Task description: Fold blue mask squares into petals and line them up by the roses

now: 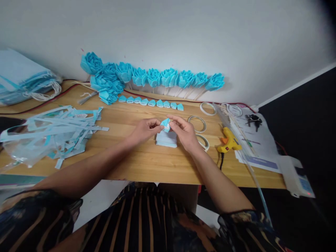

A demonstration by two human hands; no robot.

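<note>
Between my two hands is a small folded blue-and-white petal (165, 124), pointed at the top. My left hand (147, 130) pinches its left side with thumb and fingers. From the other side, my right hand (183, 130) grips its right edge, thumb against the white inner face. Just below lies a stack of white squares (166, 139) on the wooden table (131, 164). Beyond my hands, a row of similar folded blue petals (151, 103) runs across the table.
Blue flowers on sticks (153, 77) lean along the wall. Cut strips (70, 129) are heaped at left, near a pile of white-blue bags (23, 77). Tape rings (197, 124), a yellow glue gun (229, 140), keys (253, 119) and papers (262, 154) lie to the right.
</note>
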